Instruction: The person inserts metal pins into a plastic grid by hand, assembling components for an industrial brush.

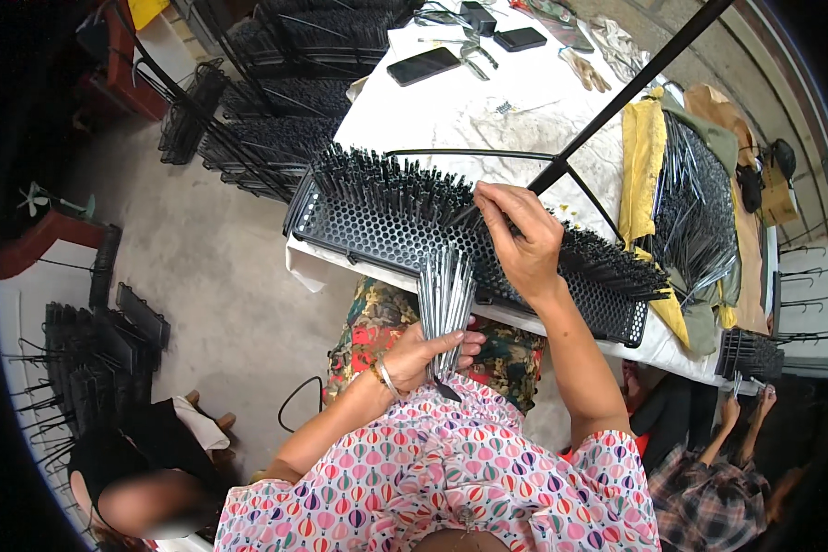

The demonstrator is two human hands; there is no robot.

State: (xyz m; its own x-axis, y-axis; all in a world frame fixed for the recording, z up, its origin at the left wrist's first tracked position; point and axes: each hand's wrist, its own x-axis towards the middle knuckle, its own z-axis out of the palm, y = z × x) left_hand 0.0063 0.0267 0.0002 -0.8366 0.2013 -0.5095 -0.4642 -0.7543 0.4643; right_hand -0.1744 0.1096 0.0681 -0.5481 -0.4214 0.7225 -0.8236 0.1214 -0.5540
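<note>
My left hand [428, 352] is closed round a bundle of thin silver rods [445, 304], held upright before my body, with a dark flat tip showing below the fist. Just beyond stands a long black perforated rack [386, 241] at the table's near edge. Many thin dark rods [391, 184] stand upright in its holes along the far side, while the near rows of holes on the left are bare. Over the rack's middle, my right hand [524, 235] pinches with thumb and fingers among the standing rods. What lies between its fingertips is too small to make out.
A black frame handle [607, 109] rises from the rack. On the white-covered table [432, 115] lie a phone [423, 66], a glove [584, 71] and a yellow-edged sack [639, 170] of thin rods. Filled racks [290, 106] stand left; people sit lower left and lower right.
</note>
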